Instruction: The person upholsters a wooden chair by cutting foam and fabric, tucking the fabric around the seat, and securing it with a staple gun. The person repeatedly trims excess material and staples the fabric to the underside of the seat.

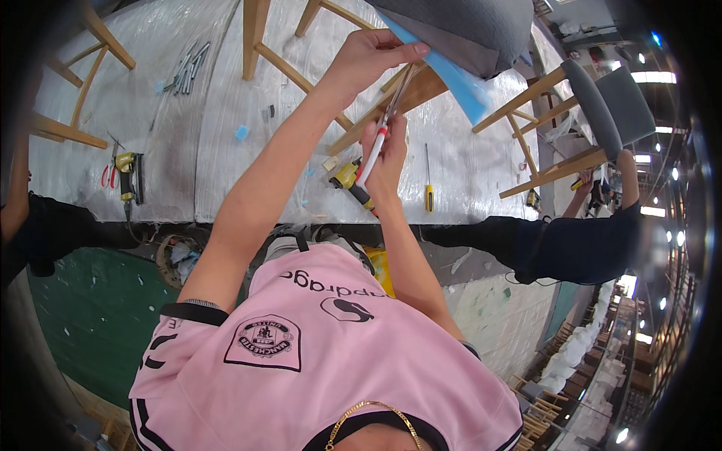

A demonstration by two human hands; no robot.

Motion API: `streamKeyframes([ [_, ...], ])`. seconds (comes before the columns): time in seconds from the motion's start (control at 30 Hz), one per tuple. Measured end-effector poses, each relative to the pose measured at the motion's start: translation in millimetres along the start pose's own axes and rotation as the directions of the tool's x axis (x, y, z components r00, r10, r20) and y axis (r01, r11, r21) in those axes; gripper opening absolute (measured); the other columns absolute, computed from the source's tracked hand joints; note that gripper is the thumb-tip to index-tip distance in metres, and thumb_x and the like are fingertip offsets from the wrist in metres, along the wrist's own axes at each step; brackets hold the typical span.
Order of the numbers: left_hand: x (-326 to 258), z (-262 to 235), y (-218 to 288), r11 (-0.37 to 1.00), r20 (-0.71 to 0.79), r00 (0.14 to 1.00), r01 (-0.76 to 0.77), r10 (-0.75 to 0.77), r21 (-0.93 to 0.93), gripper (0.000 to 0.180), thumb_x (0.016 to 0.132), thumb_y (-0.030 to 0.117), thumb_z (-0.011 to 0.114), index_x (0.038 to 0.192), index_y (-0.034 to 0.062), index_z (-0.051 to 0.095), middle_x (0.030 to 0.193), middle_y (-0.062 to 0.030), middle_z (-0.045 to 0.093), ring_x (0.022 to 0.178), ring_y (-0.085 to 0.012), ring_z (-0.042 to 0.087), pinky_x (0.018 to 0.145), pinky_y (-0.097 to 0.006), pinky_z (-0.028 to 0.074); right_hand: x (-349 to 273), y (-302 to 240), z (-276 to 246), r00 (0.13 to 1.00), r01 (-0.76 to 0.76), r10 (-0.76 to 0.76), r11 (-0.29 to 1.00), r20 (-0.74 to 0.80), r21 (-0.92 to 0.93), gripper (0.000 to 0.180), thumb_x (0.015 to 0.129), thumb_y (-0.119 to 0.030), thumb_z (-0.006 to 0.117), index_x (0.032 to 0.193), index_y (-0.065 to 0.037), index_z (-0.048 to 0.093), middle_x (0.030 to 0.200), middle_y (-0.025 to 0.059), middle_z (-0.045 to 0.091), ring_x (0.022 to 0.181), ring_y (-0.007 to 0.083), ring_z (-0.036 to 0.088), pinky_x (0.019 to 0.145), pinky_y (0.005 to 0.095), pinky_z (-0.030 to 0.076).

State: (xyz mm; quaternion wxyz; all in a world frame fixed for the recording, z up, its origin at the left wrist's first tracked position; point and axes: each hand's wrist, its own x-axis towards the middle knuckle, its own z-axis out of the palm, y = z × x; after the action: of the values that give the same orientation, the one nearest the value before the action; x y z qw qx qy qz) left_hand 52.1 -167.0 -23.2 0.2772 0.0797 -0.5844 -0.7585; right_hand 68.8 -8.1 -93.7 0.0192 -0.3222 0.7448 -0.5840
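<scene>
A chair with a grey upholstered part [466, 30] and wooden legs [259, 41] stands on the plastic-covered table in front of me. Blue sheet material, foam-like, [457, 83] sticks out along the edge of the grey fabric. My left hand [368, 62] is closed on that edge, with thumb and fingers pinching the blue sheet. Below it, my right hand [389, 158] is closed round the white-and-red handles of a pair of scissors [376, 149]. Their blades point up toward the blue sheet beside my left fingers. Whether they touch the sheet, I cannot tell.
A yellow-and-black staple gun [347, 177] lies by my right wrist, and a yellow-handled screwdriver [429, 197] to its right. Another staple gun [130, 177] and several metal rods [192, 69] lie at left. A grey chair [594, 105] and a co-worker [575, 244] are at right.
</scene>
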Motion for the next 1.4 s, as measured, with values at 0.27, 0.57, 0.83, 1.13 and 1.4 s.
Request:
streamKeyframes([
  [0.27, -2.7, 1.7, 8.2, 0.998, 0.015, 0.998, 0.057, -0.057, -0.011, 0.043, 0.082, 0.040, 0.088, 0.098, 0.0017, 0.078, 0.085, -0.0036, 0.072, 0.081, -0.0116, 0.061, 0.085, -0.028, 0.050, 22.5, -12.5, 10.7, 0.984, 0.096, -0.067, 0.980, -0.165, 0.175, 0.046, 0.105, -0.034, 0.061, 0.131, 0.003, 0.050, 0.086, 0.0035, 0.056, 0.069, 0.0088, 0.055, 0.062, 0.0243, 0.046],
  [0.57, -13.5, 15.5, 11.6, 0.994, -0.028, 0.997, 0.070, -0.072, -0.081, 0.044, 0.084, 0.039, 0.087, 0.103, 0.0012, 0.076, 0.083, -0.0025, 0.071, 0.078, -0.0088, 0.064, 0.076, -0.025, 0.052, -3.3, 5.3, -2.4, 0.993, 0.023, -0.006, 0.990, -0.119, 0.137, 0.041, 0.104, -0.027, 0.063, 0.130, 0.004, 0.053, 0.080, 0.0033, 0.058, 0.053, 0.0076, 0.053, 0.048, 0.0219, 0.042],
  [0.83, -29.7, 42.5, 2.3, 0.996, -0.092, 0.996, 0.012, -0.020, -0.083, 0.031, 0.091, 0.030, 0.081, 0.099, 0.0010, 0.074, 0.080, -0.0013, 0.070, 0.070, -0.0068, 0.061, 0.068, -0.021, 0.049, 36.2, -47.7, -43.3, 0.856, 0.210, -0.077, 0.955, -0.511, 0.208, 0.050, 0.097, -0.009, 0.068, 0.137, 0.002, 0.039, 0.109, 0.0192, 0.065, 0.072, 0.0148, 0.067, 0.064, 0.0265, 0.055],
  [1.13, -40.2, 9.1, 50.8, 0.944, -0.251, 0.920, -0.249, 0.301, 0.219, 0.029, 0.094, 0.029, 0.075, 0.099, 0.0010, 0.075, 0.086, -0.0009, 0.071, 0.076, -0.0059, 0.061, 0.071, -0.023, 0.048, 16.5, -22.2, -99.2, 0.832, -0.021, 0.264, 0.894, -0.488, 0.448, 0.045, 0.094, -0.008, 0.073, 0.129, -0.003, 0.045, 0.088, 0.0110, 0.064, 0.062, 0.0170, 0.065, 0.053, 0.0283, 0.052],
  [1.4, 83.0, 80.8, 126.6, 0.242, 0.239, 0.601, -0.608, 0.763, 0.756, 0.030, 0.086, 0.029, 0.068, 0.103, 0.0074, 0.080, 0.103, -0.0218, 0.075, 0.103, -0.0371, 0.071, 0.090, -0.044, 0.055, -258.8, 332.0, -254.8, 0.336, -0.774, 0.610, 0.613, -0.717, 0.159, 0.039, 0.092, -0.023, 0.077, 0.122, -0.001, 0.065, 0.099, 0.0153, 0.072, 0.065, 0.0219, 0.069, 0.048, 0.0354, 0.054],
])
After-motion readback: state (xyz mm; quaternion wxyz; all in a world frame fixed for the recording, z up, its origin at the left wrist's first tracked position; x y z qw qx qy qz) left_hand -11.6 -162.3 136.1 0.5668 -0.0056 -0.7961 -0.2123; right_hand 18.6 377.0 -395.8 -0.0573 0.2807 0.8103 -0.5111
